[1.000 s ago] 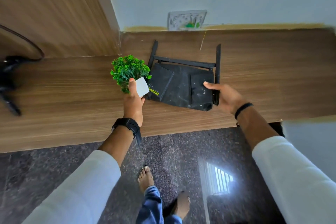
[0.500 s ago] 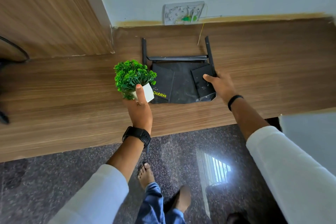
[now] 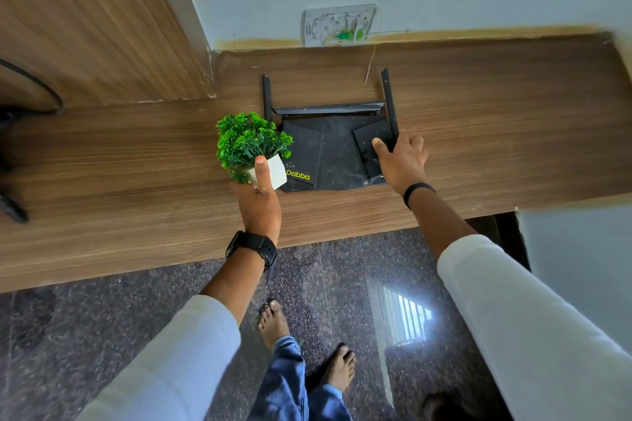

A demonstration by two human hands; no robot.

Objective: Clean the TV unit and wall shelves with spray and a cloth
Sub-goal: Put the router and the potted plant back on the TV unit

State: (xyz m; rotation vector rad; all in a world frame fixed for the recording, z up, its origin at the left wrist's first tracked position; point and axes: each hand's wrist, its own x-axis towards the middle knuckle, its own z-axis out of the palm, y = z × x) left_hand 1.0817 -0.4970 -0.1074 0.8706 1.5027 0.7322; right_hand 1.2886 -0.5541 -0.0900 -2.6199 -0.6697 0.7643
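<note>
A wooden TV unit top (image 3: 119, 164) runs across the view against a pale wall. On it lies a dusty black router (image 3: 328, 154) with upright antennas and yellow lettering. My right hand (image 3: 402, 162) grips the router's right edge, thumb on top, fingers by the right antenna. My left hand (image 3: 258, 198) holds a small artificial green plant in a white square pot (image 3: 253, 147), just left of the router and over the unit. No spray bottle or cloth is visible.
A wall socket plate (image 3: 340, 26) sits on the wall behind the router, with a thin yellow wire (image 3: 371, 61) hanging from it. A tall wood panel (image 3: 85, 17) rises at the left. Black cables (image 3: 20, 106) lie at the far left. Dark stone floor (image 3: 102, 318) below.
The router has been turned from a skewed angle to square with the wall and slid back. The plant in my left hand has stayed beside it.
</note>
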